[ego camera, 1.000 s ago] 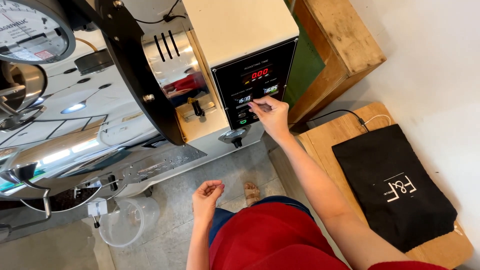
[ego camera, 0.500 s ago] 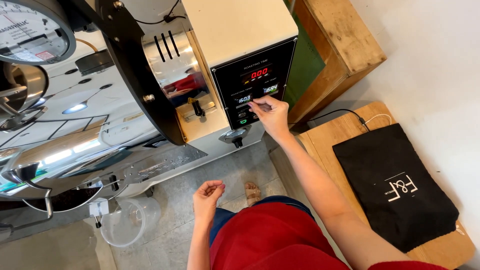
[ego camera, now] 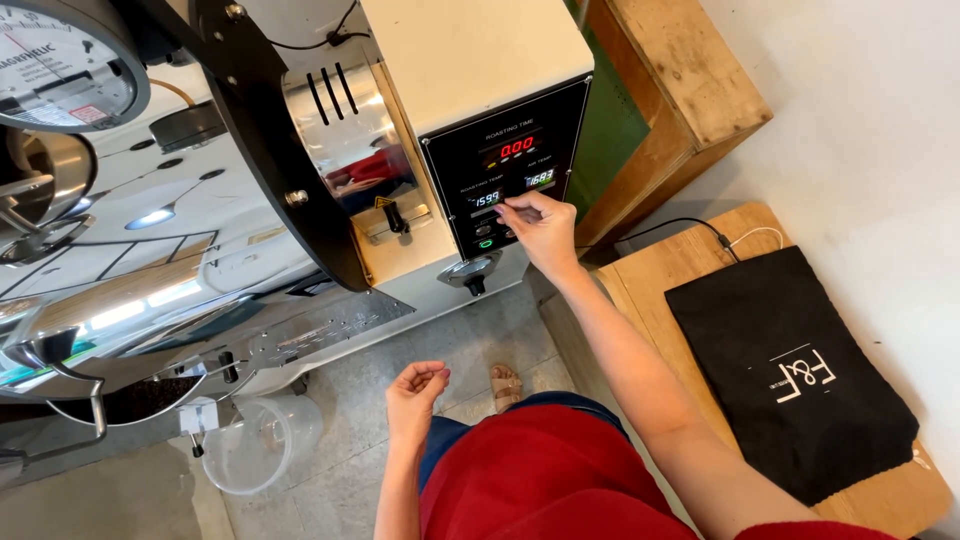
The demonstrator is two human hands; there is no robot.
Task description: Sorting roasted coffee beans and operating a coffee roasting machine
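At the upper left of the frame you have a round white pressure gauge with a black rim (ego camera: 55, 60), partly cut off by the edge. Below it spreads the polished, mirror-like steel body of the machine (ego camera: 150, 290), reflecting lights and lines. At the lower left, a clear plastic bucket (ego camera: 262, 445) stands on the grey tiled floor (ego camera: 480, 345), just under the steel body.

Lower centre, your left hand (ego camera: 417, 395) hangs free above the floor with its fingers curled loosely inward; it grips nothing and touches nothing. Just right of it, a foot in a tan sandal (ego camera: 506, 384) shows on the tiles, above your red garment (ego camera: 545, 480).

Centre of the frame, upper half, the black control panel with red and green-blue digit displays (ego camera: 505, 170) sits on the cream-coloured front of the machine. Your right hand (ego camera: 540, 228) is stretched up to it, fingers bent, the fingertips touching the panel just below the two lower displays; it holds nothing. A black knob (ego camera: 470, 272) sits under the panel, just left of that hand.

To the right, a flat black fabric bag with white print (ego camera: 790, 375) lies on a low pale wooden platform (ego camera: 660, 275), with a black cable (ego camera: 680, 225) running near its upper edge. A wooden crate (ego camera: 670, 90) leans at the upper right.
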